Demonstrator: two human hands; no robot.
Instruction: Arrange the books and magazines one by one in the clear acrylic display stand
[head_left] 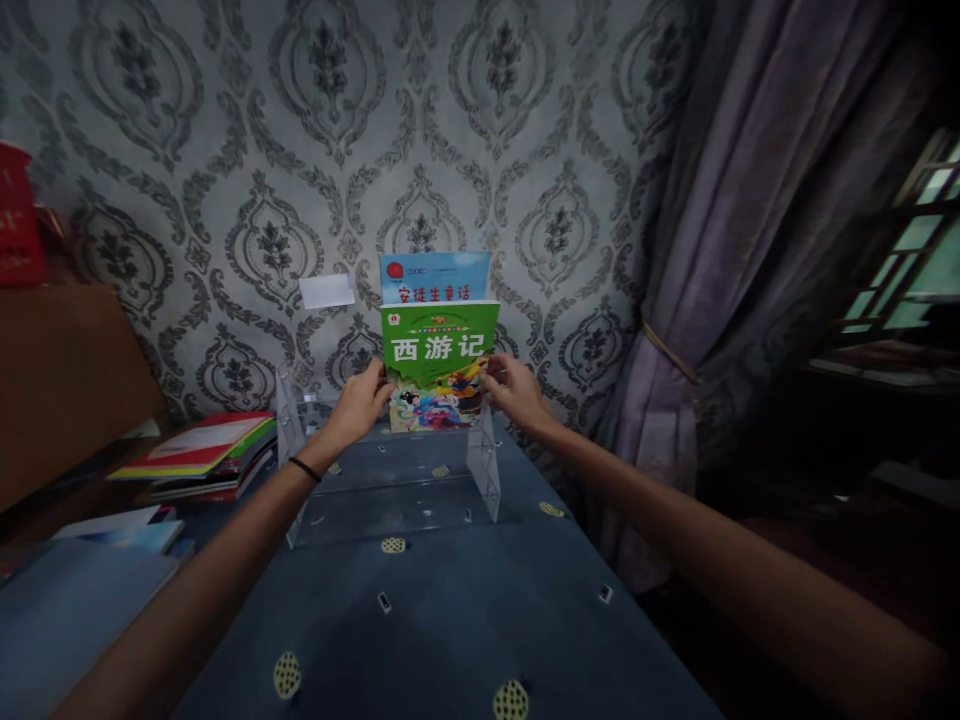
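A green picture book (439,365) with white Chinese lettering is held upright between my two hands. My left hand (361,402) pinches its left edge, and my right hand (516,392) grips the right edge. Just behind it stands a blue book (435,275) with red lettering, its lower part hidden. Below and around the green book is a clear plastic tiered rack (484,465) on the table. Whether the green book's bottom edge touches the rack, I cannot tell.
The table has a dark blue patterned cloth (450,630). Stacked books (217,445) and more books (97,570) lie at the left, beside a cardboard box (67,370) with a red container (19,215) above. A white card (327,291) shows near the wall. A tied curtain (705,260) hangs right.
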